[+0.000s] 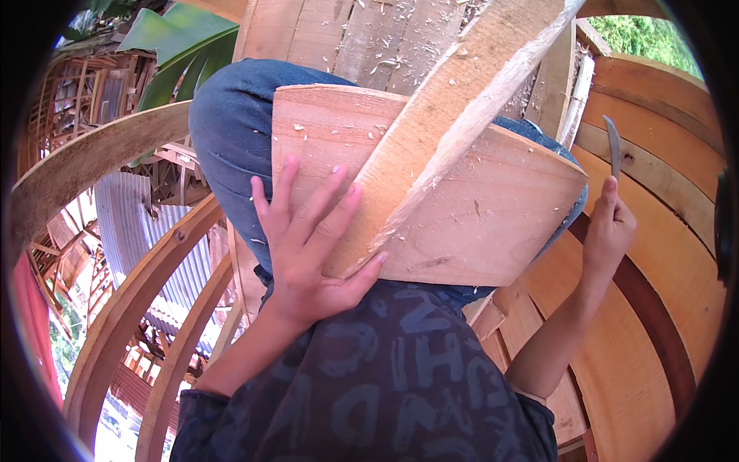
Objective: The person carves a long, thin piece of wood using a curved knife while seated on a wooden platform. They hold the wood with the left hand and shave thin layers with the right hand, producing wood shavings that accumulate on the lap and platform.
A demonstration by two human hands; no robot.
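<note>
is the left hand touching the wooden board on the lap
Touching. The head view shows the left hand lying flat on the wooden board, fingers spread across its face.

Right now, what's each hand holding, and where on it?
Right hand grips a curved blade by its lower end. Left hand lies flat, fingers spread, on the wooden plank across the lap, pressing rather than gripping.

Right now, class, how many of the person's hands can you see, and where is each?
2. The left hand lies flat, fingers spread, on the board across the lap. The right hand is raised at the right, gripping a blade.
</note>
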